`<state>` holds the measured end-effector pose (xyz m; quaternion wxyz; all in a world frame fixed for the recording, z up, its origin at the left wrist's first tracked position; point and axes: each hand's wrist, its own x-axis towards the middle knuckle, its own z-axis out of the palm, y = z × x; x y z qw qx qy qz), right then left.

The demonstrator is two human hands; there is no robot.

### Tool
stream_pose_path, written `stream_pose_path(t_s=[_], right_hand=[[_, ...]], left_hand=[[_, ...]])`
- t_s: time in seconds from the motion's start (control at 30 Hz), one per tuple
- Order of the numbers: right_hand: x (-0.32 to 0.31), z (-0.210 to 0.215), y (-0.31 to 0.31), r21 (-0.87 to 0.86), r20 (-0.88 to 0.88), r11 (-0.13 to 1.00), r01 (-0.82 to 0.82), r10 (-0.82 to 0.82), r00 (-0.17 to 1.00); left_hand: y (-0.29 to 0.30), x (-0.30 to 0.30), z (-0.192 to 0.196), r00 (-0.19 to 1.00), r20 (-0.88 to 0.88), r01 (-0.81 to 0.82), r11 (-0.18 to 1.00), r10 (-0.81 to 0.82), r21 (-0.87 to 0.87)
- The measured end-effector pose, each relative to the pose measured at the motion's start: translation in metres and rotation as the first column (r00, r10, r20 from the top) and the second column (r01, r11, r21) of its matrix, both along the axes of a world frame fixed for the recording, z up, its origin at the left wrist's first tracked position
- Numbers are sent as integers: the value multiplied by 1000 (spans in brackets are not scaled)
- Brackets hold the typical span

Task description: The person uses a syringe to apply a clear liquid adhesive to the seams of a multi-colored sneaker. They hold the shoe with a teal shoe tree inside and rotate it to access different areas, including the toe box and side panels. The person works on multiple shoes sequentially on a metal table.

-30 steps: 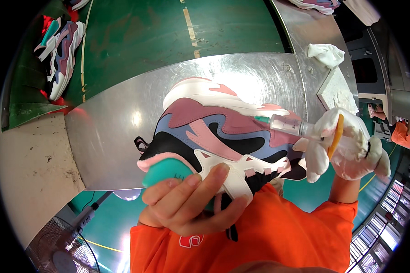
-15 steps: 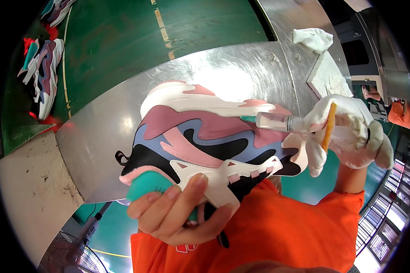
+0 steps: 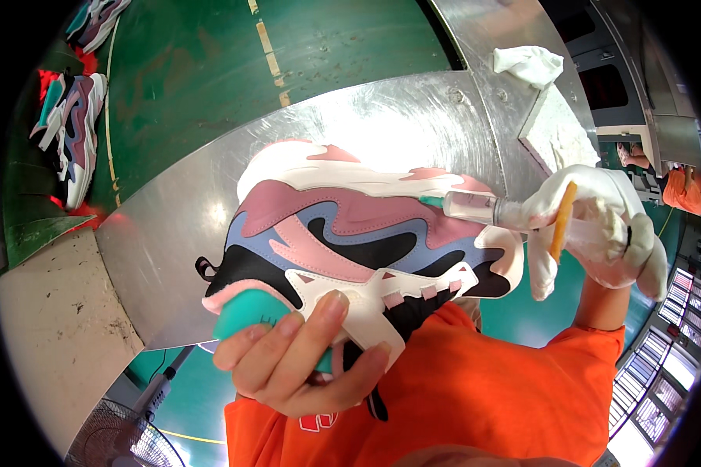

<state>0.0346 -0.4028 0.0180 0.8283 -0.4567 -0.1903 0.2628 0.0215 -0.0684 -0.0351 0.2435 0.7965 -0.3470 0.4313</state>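
"Over the metal tabletop [image 3: 187, 202], what do I have on the feed?"

"I have one sneaker [image 3: 366, 222] there, turned on its side, with its white and pink sole away from the body, its heel loop to the left and its toe to the right. I can't tell whether it rests on the metal or is held just above it."

"And the left hand [image 3: 300, 362]?"

"Bare, and clamped on the sneaker near the opening, with the fingertips over the white lacing panel, beside a teal insert [image 3: 245, 313] that fills the collar."

"How does my right side look?"

"I see the right hand [image 3: 600, 226] in a white glove, curled around a clear syringe [image 3: 475, 206], with an orange-yellow band [image 3: 563, 222] across the fingers. The syringe's green tip [image 3: 431, 201] points left along the seam between mauve upper and sole; whether it touches, I can't make out."

"What lies around them?"

"Near the right hand, a white slab [image 3: 557, 132], with a crumpled white cloth [image 3: 528, 65] just beyond it. Far left, past the tabletop, I get another sneaker [image 3: 78, 144] beside the green surface [image 3: 195, 78], and a fan [image 3: 125, 440] down at the lower left."
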Motion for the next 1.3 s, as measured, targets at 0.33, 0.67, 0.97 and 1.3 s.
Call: stream_pose_path(t_s=[0.33,0.67,0.97,1.3], right_hand=[[1,2,-4,38,8,996,-78,78,997],[-20,11,-2,-51,-85,989,139,-143,986],[-29,25,-18,-120,182,918,378,-355,917],[-79,-17,-12,-172,309,372,912,-859,408]], left_hand=[[3,-4,10,995,-98,27,999,-22,45],[7,-7,21,978,-200,89,991,-67,102],[3,-5,28,976,-207,103,980,-67,169],[10,-4,55,950,-300,197,914,-88,355]])
